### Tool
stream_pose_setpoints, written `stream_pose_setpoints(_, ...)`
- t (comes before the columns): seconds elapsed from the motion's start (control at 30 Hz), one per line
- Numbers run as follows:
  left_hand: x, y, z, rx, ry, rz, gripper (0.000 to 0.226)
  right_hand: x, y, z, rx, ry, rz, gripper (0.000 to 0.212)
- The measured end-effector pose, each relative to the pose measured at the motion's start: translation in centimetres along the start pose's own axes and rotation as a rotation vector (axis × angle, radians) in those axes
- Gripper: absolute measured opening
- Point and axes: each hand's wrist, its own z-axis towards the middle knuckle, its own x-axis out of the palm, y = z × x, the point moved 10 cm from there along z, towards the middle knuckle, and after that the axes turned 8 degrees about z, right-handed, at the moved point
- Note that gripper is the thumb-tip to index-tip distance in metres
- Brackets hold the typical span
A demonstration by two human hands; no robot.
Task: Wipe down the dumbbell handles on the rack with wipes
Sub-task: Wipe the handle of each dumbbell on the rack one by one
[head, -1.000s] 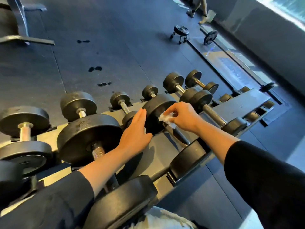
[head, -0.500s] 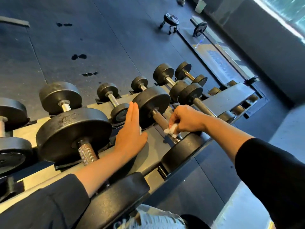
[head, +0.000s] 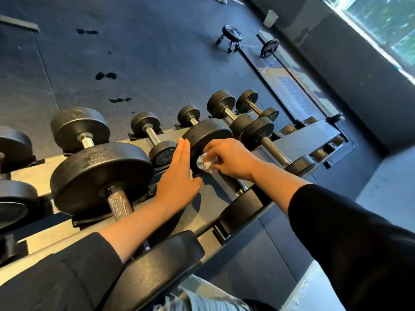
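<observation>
A two-tier rack holds several black dumbbells with knurled steel handles. My right hand pinches a crumpled white wipe against the upper end of the middle dumbbell's handle, right below its far head. My left hand rests flat with straight fingers on the rack shelf, its fingertips touching the side of that far head. The near head of this dumbbell sits at the rack's front edge. Most of the handle under my right hand is hidden.
A large dumbbell lies left of my left hand and a slimmer one lies to the right. Smaller dumbbells fill the back tier. On the dark floor beyond stand a small plate stand and a loaded plate.
My right hand slid the wipe up the handle, from near the front head to just under the far head. My left hand kept its place on the rack.
</observation>
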Motion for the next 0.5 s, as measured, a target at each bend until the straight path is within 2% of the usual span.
stream_pose_setpoints(0.13, -0.2, -0.1, -0.1, -0.013, 0.0, 0.01, 0.092, 2.1, -0.5, -0.2, 0.015, 0.185, -0.059, 0.026)
stream_pose_setpoints(0.27, 0.1, 0.0, -0.4, -0.006, 0.014, -0.016, 0.09, 1.7, -2.2, -1.8, 0.131, 0.235, 0.135, 0.015)
stream_pose_setpoints(0.43, 0.3, 0.1, -0.6, -0.014, 0.027, -0.029, 0.089, 2.3, -3.1, -5.1, 0.284, 0.476, 0.304, 0.015)
stream_pose_setpoints(0.5, 0.3, 0.0, -0.7, -0.015, 0.026, -0.036, 0.089, 2.2, -3.1, -5.0, 0.302, 0.457, 0.337, 0.012)
